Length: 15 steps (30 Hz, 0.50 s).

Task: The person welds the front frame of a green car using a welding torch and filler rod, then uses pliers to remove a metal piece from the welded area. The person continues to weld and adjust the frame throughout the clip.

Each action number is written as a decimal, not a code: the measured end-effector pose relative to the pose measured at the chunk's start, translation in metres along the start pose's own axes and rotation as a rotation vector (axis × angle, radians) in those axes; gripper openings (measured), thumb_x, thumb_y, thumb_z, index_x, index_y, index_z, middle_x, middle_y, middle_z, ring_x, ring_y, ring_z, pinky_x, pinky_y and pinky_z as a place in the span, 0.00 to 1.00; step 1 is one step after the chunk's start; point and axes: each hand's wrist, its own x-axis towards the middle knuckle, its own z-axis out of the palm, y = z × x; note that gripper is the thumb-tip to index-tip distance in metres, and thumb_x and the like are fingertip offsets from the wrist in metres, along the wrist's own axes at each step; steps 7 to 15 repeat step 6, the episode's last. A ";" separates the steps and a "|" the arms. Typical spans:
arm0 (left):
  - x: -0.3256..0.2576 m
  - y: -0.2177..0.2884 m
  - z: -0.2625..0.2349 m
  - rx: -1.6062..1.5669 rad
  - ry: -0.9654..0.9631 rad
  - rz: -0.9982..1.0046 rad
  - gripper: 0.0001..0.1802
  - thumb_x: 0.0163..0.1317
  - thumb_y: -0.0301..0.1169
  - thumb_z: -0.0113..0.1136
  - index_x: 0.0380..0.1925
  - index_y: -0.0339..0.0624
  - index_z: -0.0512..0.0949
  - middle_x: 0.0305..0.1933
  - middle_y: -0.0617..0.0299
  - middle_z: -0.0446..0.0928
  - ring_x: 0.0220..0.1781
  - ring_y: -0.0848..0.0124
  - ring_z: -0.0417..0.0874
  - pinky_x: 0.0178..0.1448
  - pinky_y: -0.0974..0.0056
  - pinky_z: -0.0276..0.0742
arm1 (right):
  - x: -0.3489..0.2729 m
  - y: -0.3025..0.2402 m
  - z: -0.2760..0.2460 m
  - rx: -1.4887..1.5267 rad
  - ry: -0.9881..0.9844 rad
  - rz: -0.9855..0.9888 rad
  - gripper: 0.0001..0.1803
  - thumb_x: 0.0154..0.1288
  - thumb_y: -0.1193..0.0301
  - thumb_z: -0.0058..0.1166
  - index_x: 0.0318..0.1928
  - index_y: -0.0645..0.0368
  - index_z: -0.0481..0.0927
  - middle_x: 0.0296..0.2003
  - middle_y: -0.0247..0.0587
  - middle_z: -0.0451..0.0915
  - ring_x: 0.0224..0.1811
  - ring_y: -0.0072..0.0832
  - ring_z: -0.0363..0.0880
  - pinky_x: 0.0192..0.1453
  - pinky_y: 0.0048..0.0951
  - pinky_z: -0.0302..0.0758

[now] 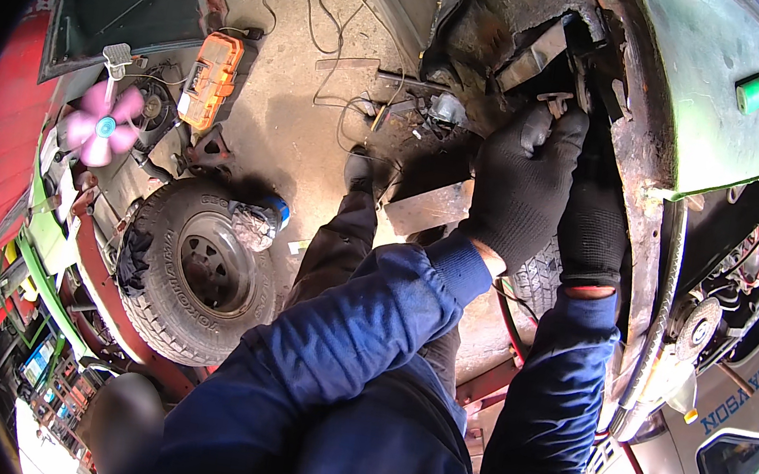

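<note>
My left hand (519,193), in a black knit glove, reaches up to a rusty opening in a vehicle body (651,109). Its thumb and forefinger are closed around a small brownish metal piece (555,100) at the edge of the dark cavity. Right beside it, my right hand (597,221), also black-gloved, extends into the shadow behind the left; its fingers are hidden. A pale, box-shaped metal part (534,57) sits in the opening just beyond my fingertips. Next to it stands a dark narrow strip of metal (583,84).
A green fender (700,96) carries a small green roll (753,94). On the left, a wheel with a tyre (215,264) lies near an orange case (212,81) and a pink-bladed fan (102,125). Cables and loose tools lie on the concrete floor (260,128). A wooden board (429,207) is below my left hand.
</note>
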 end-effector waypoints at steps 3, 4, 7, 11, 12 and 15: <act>-0.006 0.007 -0.001 -0.001 -0.004 -0.039 0.17 0.80 0.38 0.68 0.35 0.37 0.79 0.28 0.58 0.75 0.31 0.72 0.73 0.39 0.59 0.73 | -0.006 -0.004 -0.015 0.129 -0.093 0.120 0.23 0.76 0.69 0.62 0.67 0.62 0.80 0.50 0.60 0.87 0.48 0.57 0.89 0.51 0.51 0.85; -0.005 0.008 -0.002 0.022 -0.015 -0.041 0.16 0.81 0.38 0.68 0.39 0.36 0.81 0.30 0.59 0.78 0.33 0.73 0.75 0.41 0.60 0.75 | -0.003 -0.005 -0.019 0.418 -0.116 0.246 0.25 0.77 0.67 0.62 0.70 0.61 0.77 0.51 0.60 0.87 0.50 0.57 0.89 0.52 0.51 0.85; -0.004 0.010 -0.009 0.127 -0.062 -0.044 0.16 0.83 0.39 0.66 0.51 0.34 0.88 0.41 0.62 0.89 0.43 0.78 0.83 0.52 0.66 0.81 | 0.002 -0.009 -0.022 0.768 -0.109 0.331 0.27 0.79 0.66 0.61 0.72 0.61 0.75 0.51 0.60 0.87 0.51 0.57 0.89 0.53 0.50 0.85; -0.004 0.010 -0.009 0.127 -0.062 -0.044 0.16 0.83 0.39 0.66 0.51 0.34 0.88 0.41 0.62 0.89 0.43 0.78 0.83 0.52 0.66 0.81 | 0.002 -0.009 -0.022 0.768 -0.109 0.331 0.27 0.79 0.66 0.61 0.72 0.61 0.75 0.51 0.60 0.87 0.51 0.57 0.89 0.53 0.50 0.85; -0.004 0.010 -0.009 0.127 -0.062 -0.044 0.16 0.83 0.39 0.66 0.51 0.34 0.88 0.41 0.62 0.89 0.43 0.78 0.83 0.52 0.66 0.81 | 0.002 -0.009 -0.022 0.768 -0.109 0.331 0.27 0.79 0.66 0.61 0.72 0.61 0.75 0.51 0.60 0.87 0.51 0.57 0.89 0.53 0.50 0.85; -0.004 0.010 -0.009 0.127 -0.062 -0.044 0.16 0.83 0.39 0.66 0.51 0.34 0.88 0.41 0.62 0.89 0.43 0.78 0.83 0.52 0.66 0.81 | 0.002 -0.009 -0.022 0.768 -0.109 0.331 0.27 0.79 0.66 0.61 0.72 0.61 0.75 0.51 0.60 0.87 0.51 0.57 0.89 0.53 0.50 0.85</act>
